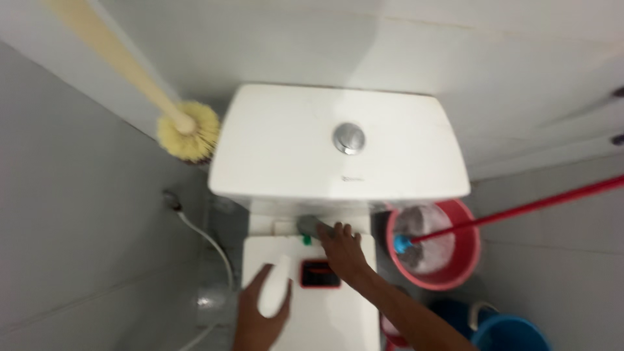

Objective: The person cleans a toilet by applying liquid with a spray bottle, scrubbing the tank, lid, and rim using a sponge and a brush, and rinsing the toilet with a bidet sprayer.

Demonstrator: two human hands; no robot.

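Here, line by line:
Left grip: the left hand [259, 318] is closed around a white bottle [274, 294], fingers wrapped round its body, at the near left of the closed toilet lid [344, 312].
Right grip: the right hand [340, 250] presses down on a grey cloth [311, 225] at the far end of the lid, by the hinge; whether the fingers pinch it or only push I cannot tell.
Cloth: likely soft and light, probably damp; best bunched under flat fingers.
Bottle: seems smooth plastic, perhaps slippery when wet; its narrower middle suits the hold.
Lid: a dark item with a red edge [320, 273] lies between the hands.
Cistern [292, 149]: far behind, white, with a round flush button [349, 138].
Left: a yellow brush [190, 132] leaning by the wall; a hose [208, 240] below.
Right: a red bucket [465, 250] with a red-handled mop [520, 209]; a blue bucket [510, 335] nearer.
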